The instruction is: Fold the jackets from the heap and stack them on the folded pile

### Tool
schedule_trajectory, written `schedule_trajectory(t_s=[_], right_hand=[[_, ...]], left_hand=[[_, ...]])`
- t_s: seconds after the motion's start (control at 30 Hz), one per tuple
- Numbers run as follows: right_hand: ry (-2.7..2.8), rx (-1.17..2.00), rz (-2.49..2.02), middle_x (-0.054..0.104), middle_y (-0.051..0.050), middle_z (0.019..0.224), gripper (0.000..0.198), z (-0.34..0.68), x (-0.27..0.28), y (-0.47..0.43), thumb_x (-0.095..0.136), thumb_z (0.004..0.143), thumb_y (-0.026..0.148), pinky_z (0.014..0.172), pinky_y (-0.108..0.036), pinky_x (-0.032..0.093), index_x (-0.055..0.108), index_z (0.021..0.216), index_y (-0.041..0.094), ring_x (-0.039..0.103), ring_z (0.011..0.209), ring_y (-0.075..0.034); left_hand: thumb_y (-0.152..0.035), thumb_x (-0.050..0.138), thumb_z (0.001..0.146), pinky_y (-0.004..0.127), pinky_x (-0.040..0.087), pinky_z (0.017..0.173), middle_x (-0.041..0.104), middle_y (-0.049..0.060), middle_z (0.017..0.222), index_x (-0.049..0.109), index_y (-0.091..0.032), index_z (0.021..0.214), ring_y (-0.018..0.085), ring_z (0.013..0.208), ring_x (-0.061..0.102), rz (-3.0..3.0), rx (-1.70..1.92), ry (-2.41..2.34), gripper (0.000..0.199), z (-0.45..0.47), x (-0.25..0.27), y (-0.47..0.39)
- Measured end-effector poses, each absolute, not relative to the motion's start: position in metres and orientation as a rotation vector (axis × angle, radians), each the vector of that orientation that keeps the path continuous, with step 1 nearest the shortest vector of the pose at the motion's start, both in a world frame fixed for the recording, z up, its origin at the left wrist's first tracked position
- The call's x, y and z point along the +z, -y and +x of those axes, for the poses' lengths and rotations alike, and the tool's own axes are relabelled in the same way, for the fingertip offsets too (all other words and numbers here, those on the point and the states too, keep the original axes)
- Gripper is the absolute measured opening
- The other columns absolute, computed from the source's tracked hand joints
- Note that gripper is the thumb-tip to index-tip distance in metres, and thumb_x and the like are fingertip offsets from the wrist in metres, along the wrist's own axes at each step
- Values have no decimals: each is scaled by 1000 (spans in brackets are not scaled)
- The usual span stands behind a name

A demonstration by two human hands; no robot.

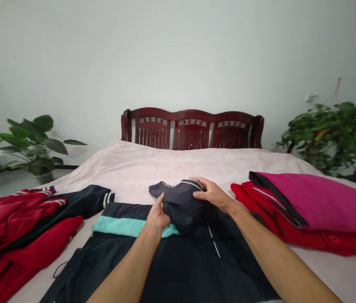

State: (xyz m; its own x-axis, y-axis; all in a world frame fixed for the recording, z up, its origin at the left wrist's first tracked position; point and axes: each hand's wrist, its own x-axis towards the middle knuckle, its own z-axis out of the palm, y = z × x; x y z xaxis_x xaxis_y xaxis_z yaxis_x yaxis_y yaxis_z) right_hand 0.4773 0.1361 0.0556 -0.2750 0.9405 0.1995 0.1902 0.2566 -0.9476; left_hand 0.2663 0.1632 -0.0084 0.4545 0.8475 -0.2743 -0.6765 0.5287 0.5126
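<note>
A dark jacket point(178, 269) with a teal band and thin white piping lies spread on the bed in front of me. My left hand point(158, 213) is closed on a bunched dark part of it, thumb on top and the other fingers mostly hidden. On the opposite side of this raised part, my right hand point(212, 193) grips the cloth near a white-piped edge, thumb over it. The bunched part stands above the flat cloth between both hands. A dark cord loop sticks out at the jacket's lower left.
Red and navy clothes point(23, 235) lie loosely at the left. Folded red clothing point(332, 242) with a magenta garment point(332, 202) on top sits at the right. The pink bedsheet point(171, 164) reaches a wooden headboard point(192, 128). Potted plants flank the bed.
</note>
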Motion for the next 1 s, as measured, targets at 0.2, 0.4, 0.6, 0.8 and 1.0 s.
schedule_trajectory(t_s=[0.2, 0.4, 0.6, 0.8, 1.0], right_hand=[[1615, 1058, -1568, 68, -1, 70, 45, 528, 19, -126, 71, 68, 59, 60, -27, 45, 67, 79, 16, 60, 66, -18], [1594, 1003, -1543, 56, 3, 58, 53, 541, 5, -138, 65, 67, 71, 55, -25, 37, 57, 65, 19, 48, 57, -14], [1687, 1049, -1508, 61, -2, 61, 64, 537, -1, -147, 54, 71, 78, 65, -32, 42, 64, 65, 16, 52, 64, -19], [1778, 982, -1586, 53, -2, 51, 65, 536, -1, -140, 46, 77, 78, 59, -31, 39, 55, 53, 19, 47, 56, -18], [1806, 831, -1628, 56, -4, 54, 66, 534, 5, -129, 34, 84, 76, 63, -33, 43, 52, 51, 21, 55, 62, -22]], left_hand=[[-32, 49, 97, 37, 52, 97, 76, 6, 99, 67, -20, 115, 20, 102, 69, 400, 1384, -256, 28, 230, 35, -145], [-24, 61, 91, 17, 47, 56, 66, -3, 75, 67, -21, 90, 7, 63, 61, 388, 1583, -372, 6, 175, 47, -157], [-20, 59, 92, 14, 46, 48, 65, -1, 76, 62, -19, 91, 5, 53, 59, 480, 1322, -971, 2, 136, 18, -155], [-47, 68, 84, 31, 58, 56, 68, 10, 81, 60, -16, 96, 20, 63, 70, 398, 1041, -1270, 35, 126, 0, -166], [-22, 58, 90, 25, 57, 51, 66, 1, 67, 60, -17, 104, 15, 51, 65, 298, 1281, -1270, 15, 142, 11, -192]])
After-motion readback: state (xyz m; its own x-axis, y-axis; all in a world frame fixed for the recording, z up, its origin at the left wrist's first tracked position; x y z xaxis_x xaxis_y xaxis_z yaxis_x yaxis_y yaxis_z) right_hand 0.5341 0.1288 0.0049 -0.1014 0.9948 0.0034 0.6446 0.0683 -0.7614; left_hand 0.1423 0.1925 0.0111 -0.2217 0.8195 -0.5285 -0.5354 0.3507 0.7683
